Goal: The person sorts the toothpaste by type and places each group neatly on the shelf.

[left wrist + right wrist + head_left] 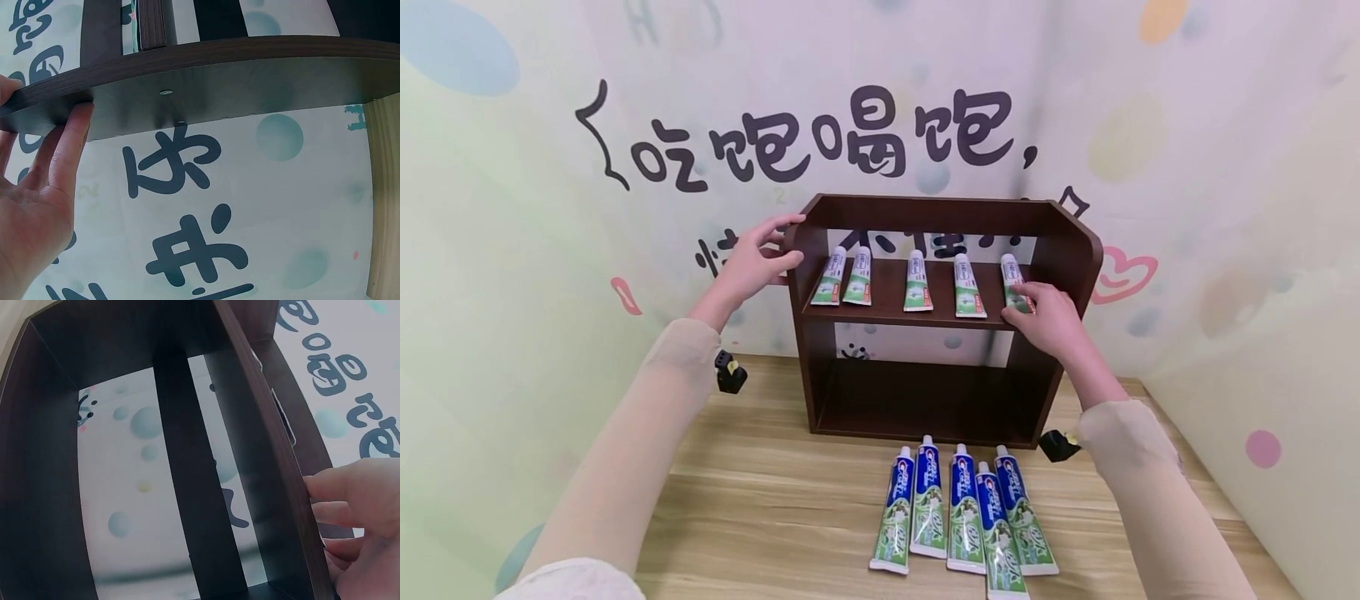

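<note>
A dark brown two-tier shelf (917, 320) stands against the wall. My left hand (760, 260) holds its left side panel near the top, with straight fingers on the outer face and the thumb at the front edge. In the left wrist view, the left hand (44, 187) touches that panel. On the upper tier several small white-and-green toothpaste tubes (917, 283) lie in a row, caps to the back. My right hand (1047, 317) pinches the rightmost toothpaste tube (1011, 268), covering its lower end. The right wrist view shows the right hand (359, 512) at the board's edge.
Several larger blue-and-green toothpaste tubes (966, 508) lie fanned on the wooden table (760, 492) before the shelf, two of them overlapping. Black wrist devices (730, 372) hang by both sleeves. A wall with black lettering (872, 133) rises behind.
</note>
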Available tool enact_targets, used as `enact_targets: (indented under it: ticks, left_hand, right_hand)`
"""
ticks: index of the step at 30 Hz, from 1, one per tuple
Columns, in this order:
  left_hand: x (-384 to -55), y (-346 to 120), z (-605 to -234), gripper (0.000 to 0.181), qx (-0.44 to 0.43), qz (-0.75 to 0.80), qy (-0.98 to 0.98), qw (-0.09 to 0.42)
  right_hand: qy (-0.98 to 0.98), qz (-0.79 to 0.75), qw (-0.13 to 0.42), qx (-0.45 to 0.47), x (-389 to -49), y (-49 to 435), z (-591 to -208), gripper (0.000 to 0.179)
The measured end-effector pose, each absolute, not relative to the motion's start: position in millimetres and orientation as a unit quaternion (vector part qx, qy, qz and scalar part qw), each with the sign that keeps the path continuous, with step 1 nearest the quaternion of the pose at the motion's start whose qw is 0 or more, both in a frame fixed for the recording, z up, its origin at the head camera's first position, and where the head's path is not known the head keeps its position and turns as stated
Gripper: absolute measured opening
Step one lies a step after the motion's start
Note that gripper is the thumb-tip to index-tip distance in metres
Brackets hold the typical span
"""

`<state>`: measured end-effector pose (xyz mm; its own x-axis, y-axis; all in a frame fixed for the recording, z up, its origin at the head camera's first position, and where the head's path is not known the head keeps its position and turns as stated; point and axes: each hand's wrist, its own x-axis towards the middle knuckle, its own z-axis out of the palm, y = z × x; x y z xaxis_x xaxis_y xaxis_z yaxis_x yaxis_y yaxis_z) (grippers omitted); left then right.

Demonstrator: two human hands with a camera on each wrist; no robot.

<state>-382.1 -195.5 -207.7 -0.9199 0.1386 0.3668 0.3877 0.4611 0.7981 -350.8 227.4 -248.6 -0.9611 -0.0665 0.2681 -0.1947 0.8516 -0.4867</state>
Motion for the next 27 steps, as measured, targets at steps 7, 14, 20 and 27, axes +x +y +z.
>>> enact_targets:
  ticks: [7, 14, 20, 27]
  left_hand:
    - [-383, -197, -209, 0.055, -0.154, -0.49, -0.848, 0.129]
    - [-383, -195, -208, 0.055, -0.156, -0.495, -0.845, 0.127]
    - [-383, -195, -208, 0.055, -0.161, -0.498, -0.843, 0.126]
    - [-385, -198, -209, 0.055, -0.162, -0.497, -0.843, 0.128]
  right_hand:
    - [-0.949, 0.284, 0.127, 0.056, -346, 226, -248, 0.053]
    - [-0.941, 0.306, 0.142, 0.031, -343, 223, -249, 0.052]
    - [-0.938, 0.309, 0.158, 0.026, -342, 222, -251, 0.053]
    - [-0.93, 0.311, 0.187, 0.051, -332, 221, -254, 0.056]
